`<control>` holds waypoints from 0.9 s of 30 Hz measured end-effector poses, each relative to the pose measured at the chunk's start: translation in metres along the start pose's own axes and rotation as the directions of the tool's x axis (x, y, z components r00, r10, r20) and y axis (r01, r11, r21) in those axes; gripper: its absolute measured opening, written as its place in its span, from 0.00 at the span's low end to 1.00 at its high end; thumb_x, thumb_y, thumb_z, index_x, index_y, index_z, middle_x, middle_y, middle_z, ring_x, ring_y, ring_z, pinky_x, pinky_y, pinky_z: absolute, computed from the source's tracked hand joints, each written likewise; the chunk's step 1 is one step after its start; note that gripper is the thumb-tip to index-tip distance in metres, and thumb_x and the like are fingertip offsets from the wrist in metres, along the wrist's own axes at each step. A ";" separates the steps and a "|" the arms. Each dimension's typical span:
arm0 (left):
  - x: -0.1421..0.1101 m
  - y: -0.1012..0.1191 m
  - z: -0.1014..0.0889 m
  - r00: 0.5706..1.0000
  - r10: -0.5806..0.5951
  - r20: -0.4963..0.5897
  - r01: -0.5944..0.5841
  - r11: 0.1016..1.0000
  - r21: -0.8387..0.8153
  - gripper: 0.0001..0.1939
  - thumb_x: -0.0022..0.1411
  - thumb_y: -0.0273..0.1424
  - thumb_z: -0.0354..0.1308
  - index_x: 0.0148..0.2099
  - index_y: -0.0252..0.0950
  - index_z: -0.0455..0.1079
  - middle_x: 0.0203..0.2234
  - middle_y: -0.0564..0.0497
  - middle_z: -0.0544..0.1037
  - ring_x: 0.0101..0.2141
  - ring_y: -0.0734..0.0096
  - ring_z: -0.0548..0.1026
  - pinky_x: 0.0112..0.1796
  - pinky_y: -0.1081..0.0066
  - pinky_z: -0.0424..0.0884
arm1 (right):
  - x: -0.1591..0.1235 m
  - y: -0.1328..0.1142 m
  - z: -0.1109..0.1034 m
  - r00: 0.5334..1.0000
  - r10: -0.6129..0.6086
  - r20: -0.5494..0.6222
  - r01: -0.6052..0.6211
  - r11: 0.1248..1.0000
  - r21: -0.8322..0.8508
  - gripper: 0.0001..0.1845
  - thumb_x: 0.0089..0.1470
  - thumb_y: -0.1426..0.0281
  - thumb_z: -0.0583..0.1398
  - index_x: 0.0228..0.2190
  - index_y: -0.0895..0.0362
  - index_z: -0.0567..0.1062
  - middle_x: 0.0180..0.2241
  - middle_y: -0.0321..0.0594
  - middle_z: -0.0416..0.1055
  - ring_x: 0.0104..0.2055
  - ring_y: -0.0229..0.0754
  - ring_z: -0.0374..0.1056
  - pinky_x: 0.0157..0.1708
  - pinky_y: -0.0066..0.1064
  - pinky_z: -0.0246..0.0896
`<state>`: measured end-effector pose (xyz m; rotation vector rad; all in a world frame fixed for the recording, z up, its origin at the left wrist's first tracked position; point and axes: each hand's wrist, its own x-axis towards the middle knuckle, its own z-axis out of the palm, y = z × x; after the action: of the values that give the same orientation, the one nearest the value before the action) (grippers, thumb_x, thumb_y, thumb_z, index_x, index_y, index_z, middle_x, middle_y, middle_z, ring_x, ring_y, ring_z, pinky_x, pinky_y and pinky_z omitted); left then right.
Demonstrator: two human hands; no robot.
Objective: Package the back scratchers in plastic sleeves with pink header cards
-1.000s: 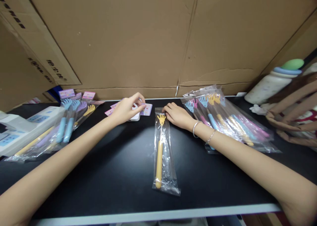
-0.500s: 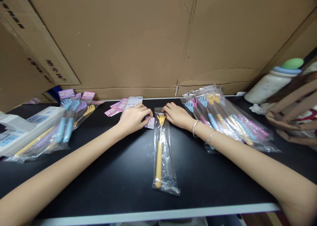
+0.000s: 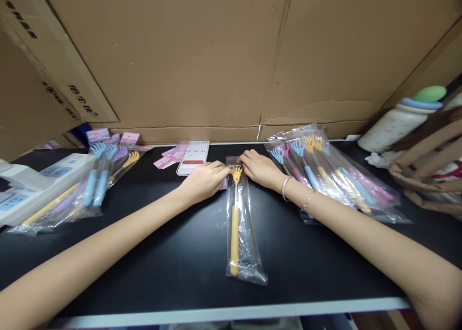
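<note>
A yellow back scratcher in a clear plastic bag (image 3: pixel 238 224) lies lengthwise on the black table (image 3: pixel 173 253), hand-shaped head at the far end. My left hand (image 3: pixel 203 180) is closed at the bag's top left corner, pinching a small pink card against it; the card is almost hidden. My right hand (image 3: pixel 259 168) rests with curled fingers on the bag's top right edge, two bracelets on its wrist. A phone (image 3: pixel 194 157) showing a timer lies just behind my left hand.
Bagged scratchers lie in a pile at the right (image 3: pixel 325 176) and another at the left (image 3: pixel 90 185). Pink cards (image 3: pixel 166 159) lie beside the phone. White boxes (image 3: pixel 29 185) stand far left, a bottle (image 3: pixel 397 120) and a basket (image 3: pixel 429 171) far right. Cardboard walls the back.
My left hand came from the card pile beside the phone with a pink card and moved right to the bag's top. My right hand stayed at the bag's opening.
</note>
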<state>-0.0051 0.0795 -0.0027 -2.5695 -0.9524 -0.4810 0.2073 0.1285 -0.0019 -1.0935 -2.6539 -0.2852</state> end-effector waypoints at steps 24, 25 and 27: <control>-0.004 0.004 0.001 0.998 -0.016 -0.066 0.006 0.989 -0.150 0.13 0.61 0.23 0.46 0.42 0.36 0.70 0.33 0.51 0.77 0.36 0.71 0.72 0.32 0.73 0.67 | 0.000 0.002 0.002 1.000 0.005 -0.008 -0.004 1.000 0.021 0.20 0.60 0.73 0.47 0.50 0.60 0.70 0.46 0.47 0.69 0.48 0.46 0.58 0.47 0.37 0.55; -0.004 0.004 0.001 0.998 -0.022 -0.064 0.012 0.989 -0.149 0.13 0.61 0.23 0.46 0.42 0.36 0.70 0.32 0.51 0.77 0.36 0.71 0.72 0.31 0.74 0.67 | 0.000 0.001 0.002 1.000 0.010 -0.005 -0.009 1.000 0.017 0.20 0.60 0.73 0.47 0.50 0.60 0.70 0.46 0.46 0.69 0.48 0.46 0.58 0.46 0.37 0.55; -0.004 0.005 0.000 0.997 -0.036 -0.062 0.027 0.989 -0.143 0.13 0.61 0.23 0.46 0.41 0.37 0.71 0.32 0.51 0.77 0.35 0.71 0.72 0.31 0.74 0.67 | -0.001 0.001 0.001 1.000 0.021 0.002 -0.021 1.000 0.011 0.20 0.60 0.73 0.46 0.50 0.60 0.70 0.46 0.46 0.69 0.48 0.46 0.59 0.46 0.36 0.55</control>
<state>-0.0048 0.0740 -0.0057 -2.6497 -0.9704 -0.6583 0.2080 0.1287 -0.0029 -1.1180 -2.6412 -0.2652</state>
